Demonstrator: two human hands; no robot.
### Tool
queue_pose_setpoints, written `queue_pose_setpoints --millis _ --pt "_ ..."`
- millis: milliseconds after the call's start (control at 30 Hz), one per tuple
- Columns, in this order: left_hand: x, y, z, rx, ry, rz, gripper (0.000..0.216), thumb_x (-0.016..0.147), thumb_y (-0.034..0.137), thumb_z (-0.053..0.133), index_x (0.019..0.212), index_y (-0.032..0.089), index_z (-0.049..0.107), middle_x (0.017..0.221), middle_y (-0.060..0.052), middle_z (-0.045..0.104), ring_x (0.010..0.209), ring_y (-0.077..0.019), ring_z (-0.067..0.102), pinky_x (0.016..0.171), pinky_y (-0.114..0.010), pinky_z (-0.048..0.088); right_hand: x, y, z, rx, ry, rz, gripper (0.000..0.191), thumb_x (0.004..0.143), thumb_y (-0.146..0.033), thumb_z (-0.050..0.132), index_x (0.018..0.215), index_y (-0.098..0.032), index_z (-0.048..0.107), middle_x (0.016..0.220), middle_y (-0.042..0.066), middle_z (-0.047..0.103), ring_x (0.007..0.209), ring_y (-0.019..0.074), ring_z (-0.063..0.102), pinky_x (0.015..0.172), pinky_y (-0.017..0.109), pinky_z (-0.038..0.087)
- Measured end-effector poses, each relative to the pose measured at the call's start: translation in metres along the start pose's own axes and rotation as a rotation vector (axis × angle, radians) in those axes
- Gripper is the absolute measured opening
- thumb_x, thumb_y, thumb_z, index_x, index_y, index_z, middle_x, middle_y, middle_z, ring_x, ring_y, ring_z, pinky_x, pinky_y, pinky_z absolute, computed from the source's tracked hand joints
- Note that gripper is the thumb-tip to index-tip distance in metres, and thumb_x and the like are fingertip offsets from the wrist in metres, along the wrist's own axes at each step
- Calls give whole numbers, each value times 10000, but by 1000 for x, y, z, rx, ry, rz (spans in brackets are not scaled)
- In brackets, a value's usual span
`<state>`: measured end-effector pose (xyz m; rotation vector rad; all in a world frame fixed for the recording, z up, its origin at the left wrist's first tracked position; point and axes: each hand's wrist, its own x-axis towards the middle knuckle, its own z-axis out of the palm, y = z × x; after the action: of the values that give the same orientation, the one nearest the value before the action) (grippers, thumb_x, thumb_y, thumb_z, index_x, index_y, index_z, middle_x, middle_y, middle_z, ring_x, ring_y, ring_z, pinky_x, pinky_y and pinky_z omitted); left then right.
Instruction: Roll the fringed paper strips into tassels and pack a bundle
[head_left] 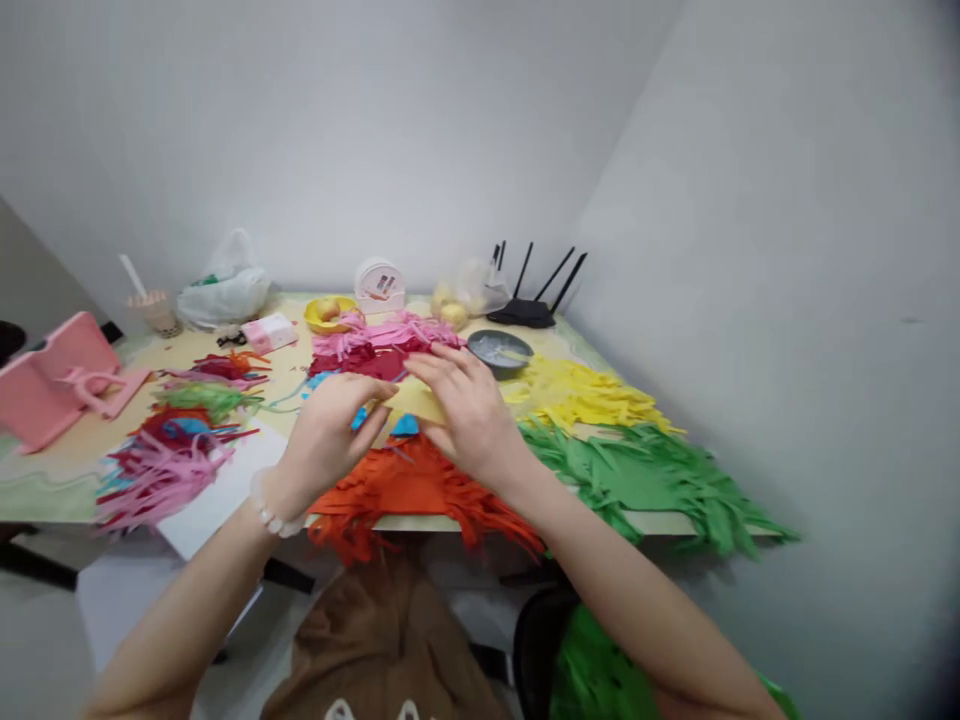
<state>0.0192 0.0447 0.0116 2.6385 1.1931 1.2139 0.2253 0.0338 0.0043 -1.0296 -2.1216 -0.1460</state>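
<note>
Between my two hands, above the table, is a small piece of yellow paper or thin fabric (415, 399). My left hand (335, 425) pinches its left end between thumb and fingers. The right side is gripped by my right hand (469, 405), with the fingers over it and the thumb below. Under my hands lies an orange fringed piece (420, 480), hanging partly over the table's front edge. Bits of blue (405, 426) show just below the yellow piece. Behind my hands are dark red strips (367, 362) and pink strips (397, 332).
Yellow fringe (600, 395) and green fringe (645, 470) spread to the right. A dark bowl (500, 352), a black router (525, 312) and a yellow dish (324, 312) stand farther back. Mixed coloured strips (180, 440), a pink stand (67, 385) and a drink cup (156, 312) are at left.
</note>
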Motion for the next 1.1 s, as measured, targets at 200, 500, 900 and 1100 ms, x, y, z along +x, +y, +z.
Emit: queue_pose_setpoints --millis 200,500,900,1100 --pt "-25 -16 -28 -169 -65 -197 199 811 148 519 960 197 643 949 -24 741 884 -180 685 797 -265 511 15 -4 -10 131 -351 84 402 742 -39 465 1045 -170 694 895 46 758 798 194 687 722 268 476" --pt "-17 -33 -32 -160 -267 -120 400 819 282 583 1208 193 616 1295 -93 650 1206 -254 587 1036 -371 442 23 -9 -44 30 -447 37 324 738 -57 472 868 -228 714 722 6 728 614 169 637 571 251 418" --pt "-22 -23 -17 -706 -379 -334 394 683 99 490 1014 209 673 975 -17 711 848 -172 651 716 -229 517 0 5 -43 399 -290 106 406 692 -76 463 1031 -204 645 992 27 716 857 173 655 755 261 487" --pt "-38 -22 -11 -930 -288 -498 228 820 321 624 983 225 751 1025 -76 731 878 -209 669 722 -278 523 -21 12 -22 700 -199 166 486 652 -23 418 961 -223 735 935 18 730 858 168 672 780 282 504"
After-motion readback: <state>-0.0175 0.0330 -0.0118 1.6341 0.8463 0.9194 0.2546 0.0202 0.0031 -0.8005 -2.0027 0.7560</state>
